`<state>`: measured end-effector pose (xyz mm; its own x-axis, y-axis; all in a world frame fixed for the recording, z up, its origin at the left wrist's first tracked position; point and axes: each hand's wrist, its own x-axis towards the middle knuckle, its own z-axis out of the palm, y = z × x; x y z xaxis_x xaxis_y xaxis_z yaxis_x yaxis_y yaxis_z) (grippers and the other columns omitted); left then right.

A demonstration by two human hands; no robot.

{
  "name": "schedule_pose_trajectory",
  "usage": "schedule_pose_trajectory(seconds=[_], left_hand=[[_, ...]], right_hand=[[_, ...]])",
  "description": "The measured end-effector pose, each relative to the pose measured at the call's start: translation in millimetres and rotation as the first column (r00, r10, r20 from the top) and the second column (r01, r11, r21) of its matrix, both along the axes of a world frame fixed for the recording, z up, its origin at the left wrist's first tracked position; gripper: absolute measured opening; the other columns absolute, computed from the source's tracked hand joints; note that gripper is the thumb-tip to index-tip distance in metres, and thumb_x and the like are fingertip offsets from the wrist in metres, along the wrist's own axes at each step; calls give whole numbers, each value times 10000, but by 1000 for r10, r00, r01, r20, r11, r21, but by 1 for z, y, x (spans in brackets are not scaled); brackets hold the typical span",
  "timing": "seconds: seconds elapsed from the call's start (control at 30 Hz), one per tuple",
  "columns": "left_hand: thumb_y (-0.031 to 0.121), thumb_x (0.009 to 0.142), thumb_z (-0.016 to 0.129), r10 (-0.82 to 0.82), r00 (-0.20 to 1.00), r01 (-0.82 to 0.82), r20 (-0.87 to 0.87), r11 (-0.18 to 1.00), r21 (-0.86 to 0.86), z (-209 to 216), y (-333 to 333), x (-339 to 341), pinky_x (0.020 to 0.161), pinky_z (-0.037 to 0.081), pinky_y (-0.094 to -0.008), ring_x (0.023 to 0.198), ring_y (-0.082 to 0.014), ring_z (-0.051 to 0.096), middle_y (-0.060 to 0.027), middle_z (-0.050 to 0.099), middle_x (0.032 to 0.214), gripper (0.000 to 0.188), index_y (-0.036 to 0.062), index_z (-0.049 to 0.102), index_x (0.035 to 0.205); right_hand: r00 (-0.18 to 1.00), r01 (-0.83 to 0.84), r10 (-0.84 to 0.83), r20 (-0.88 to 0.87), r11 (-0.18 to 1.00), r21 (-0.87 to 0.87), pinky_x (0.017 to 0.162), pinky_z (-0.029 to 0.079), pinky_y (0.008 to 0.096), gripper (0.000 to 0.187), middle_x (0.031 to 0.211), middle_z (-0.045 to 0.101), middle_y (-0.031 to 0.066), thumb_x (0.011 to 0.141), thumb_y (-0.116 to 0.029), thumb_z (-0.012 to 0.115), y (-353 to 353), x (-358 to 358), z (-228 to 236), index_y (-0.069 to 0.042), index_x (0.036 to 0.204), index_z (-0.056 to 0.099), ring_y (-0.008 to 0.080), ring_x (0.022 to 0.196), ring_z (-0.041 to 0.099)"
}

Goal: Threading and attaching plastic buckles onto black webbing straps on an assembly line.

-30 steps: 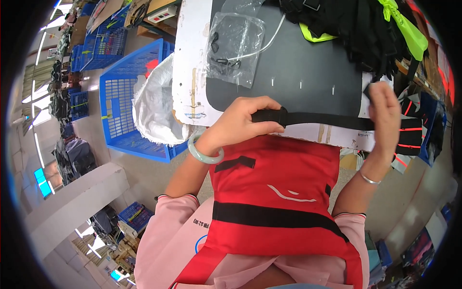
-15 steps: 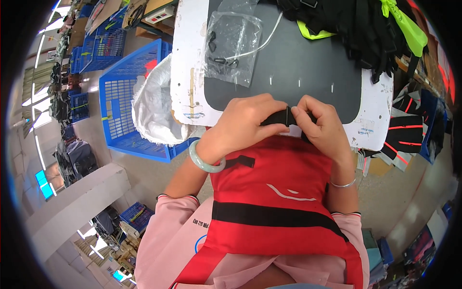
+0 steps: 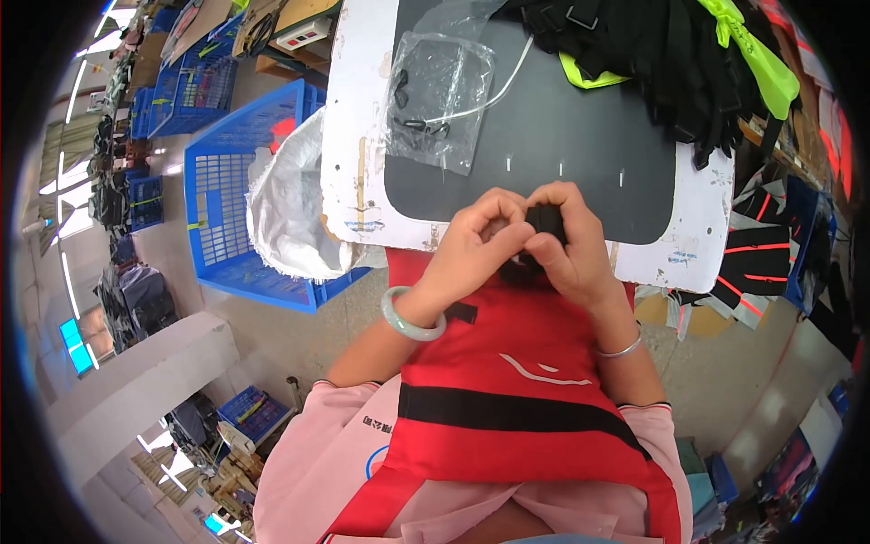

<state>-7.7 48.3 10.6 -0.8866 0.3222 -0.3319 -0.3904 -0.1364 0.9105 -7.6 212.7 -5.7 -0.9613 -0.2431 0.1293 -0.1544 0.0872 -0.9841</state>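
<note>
A black webbing strap (image 3: pixel 546 220) is bunched between my two hands, above the red apron at the table's near edge. My left hand (image 3: pixel 478 243) is closed, its thumb and fingers pinching the strap from the left. From the right, my right hand (image 3: pixel 573 247) wraps its fingers round the same strap, thumb towards the left hand. My fingers hide most of the strap, and any fitting on it cannot be made out. Beyond the hands, a clear plastic bag (image 3: pixel 453 72) with small black plastic clips (image 3: pixel 421 127) lies on the dark mat (image 3: pixel 535 118).
A heap of black straps (image 3: pixel 652 63) with a yellow-green band (image 3: pixel 757 59) covers the table's far right. A blue plastic crate (image 3: pixel 222 218) holding a white woven sack (image 3: pixel 294 208) stands left of the white table (image 3: pixel 353 172). Black-and-grey pieces with orange stripes (image 3: pixel 761 258) lie to the right.
My hands have come closer together and the fingers have curled further round the strap. The strap, earlier stretched sideways between them with a buckle-like piece showing, is now bunched and mostly hidden.
</note>
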Motion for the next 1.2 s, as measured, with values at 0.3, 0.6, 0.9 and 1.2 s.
schedule_pose_trajectory(seconds=[0.3,0.6,0.9,1.2], left_hand=[[84,842,536,281,958,-249,-59,914,320,26,-50,4,1006,364,-372,1153,-256,489,-176,495,1255,88,30,536,773],[162,852,565,603,702,-428,-379,782,453,151,-201,19,912,387,-434,1037,-246,461,-88,527,976,165,0,572,881],[118,884,547,353,359,-896,-864,390,-213,104,-244,11,712,441,-233,810,-128,555,-101,608,993,155,-17,613,922],[142,873,610,-6,810,-582,-586,119,-805,-23,-246,-5,678,464,-267,879,-177,581,-92,632,949,122,24,610,842]], right_hand=[[930,7,113,-350,946,324,597,458,332,389,852,578,79,699,-350,757,-2,-15,11,-78,912,578,263,689,579],[847,464,-308,-432,825,321,772,474,322,236,1136,560,114,809,-156,658,59,-49,8,-60,1022,624,240,826,592],[711,699,-431,-555,351,623,732,484,350,290,1068,537,124,826,-138,630,106,-86,1,-72,1101,567,275,796,593],[924,383,-371,-96,896,226,516,398,241,199,655,537,-1,840,-183,654,77,-108,13,-14,847,548,95,556,495]])
